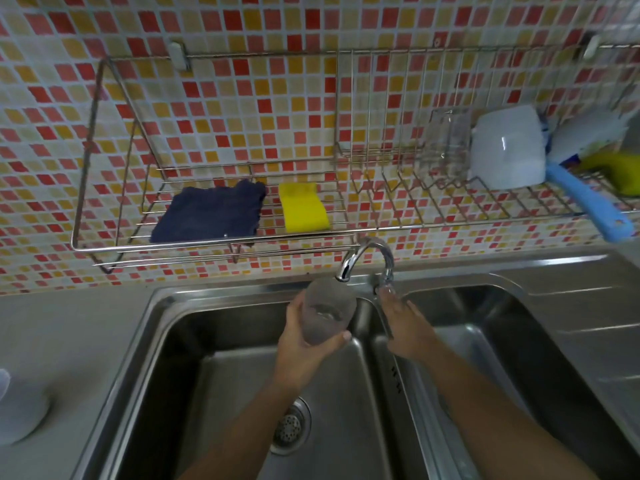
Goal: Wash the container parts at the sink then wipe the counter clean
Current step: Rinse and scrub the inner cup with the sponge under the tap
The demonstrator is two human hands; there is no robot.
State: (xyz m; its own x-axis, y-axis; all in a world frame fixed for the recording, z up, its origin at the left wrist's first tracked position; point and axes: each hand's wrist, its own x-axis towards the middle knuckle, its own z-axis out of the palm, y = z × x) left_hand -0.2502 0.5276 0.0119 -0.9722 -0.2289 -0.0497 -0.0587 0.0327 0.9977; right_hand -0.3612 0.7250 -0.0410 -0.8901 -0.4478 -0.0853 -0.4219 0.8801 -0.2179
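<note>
A clear, greyish plastic container (327, 311) is gripped from below by my left hand (301, 348), right under the spout of the chrome faucet (363, 258) over the left basin of the steel sink (221, 344). A little water shows inside it. My right hand (405, 323) reaches to the faucet's base, fingertips touching the handle; I cannot tell if it grips it. A dark blue cloth (211, 213) and a yellow sponge (303, 207) lie on the wire wall rack (104, 244) above.
The right part of the rack holds a clear glass (446, 147), a white tub (507, 147), a blue-handled brush (588, 202) and something yellow (620, 171). A white object (17, 410) sits on the grey counter at far left. The sink's right basin (485, 341) adjoins a drainboard (588, 306).
</note>
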